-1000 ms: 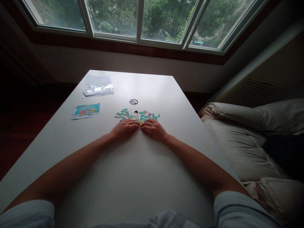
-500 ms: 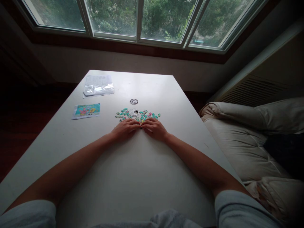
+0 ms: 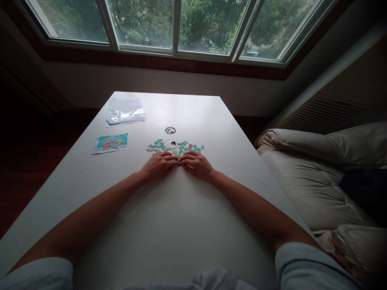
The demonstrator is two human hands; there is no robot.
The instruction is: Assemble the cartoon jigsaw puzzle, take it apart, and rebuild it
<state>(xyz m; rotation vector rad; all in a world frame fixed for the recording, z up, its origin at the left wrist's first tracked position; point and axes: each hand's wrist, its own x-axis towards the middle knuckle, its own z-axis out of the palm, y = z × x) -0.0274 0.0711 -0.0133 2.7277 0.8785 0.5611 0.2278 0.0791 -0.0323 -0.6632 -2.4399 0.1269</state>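
Both my hands rest on the white table [image 3: 169, 225], fingertips meeting at its middle. My left hand [image 3: 159, 164] and my right hand [image 3: 196, 164] are curled, pinching small yellowish puzzle pieces [image 3: 180, 157] between them. Just beyond the fingers lies a scatter of teal and pink puzzle pieces [image 3: 177, 146]. A small round lid or tin [image 3: 170, 143] sits among them. A second round object [image 3: 170, 130] lies a little farther back.
A colourful cartoon picture card [image 3: 110, 143] lies left of the pieces. A clear plastic bag over a printed sheet [image 3: 125, 110] sits at the far left of the table. A cream cushioned sofa [image 3: 314, 181] stands at the right. Windows [image 3: 178, 24] run along the far wall.
My hands have stayed together at the near edge of the puzzle pieces, with only slight finger shifts. The view has tilted a little.
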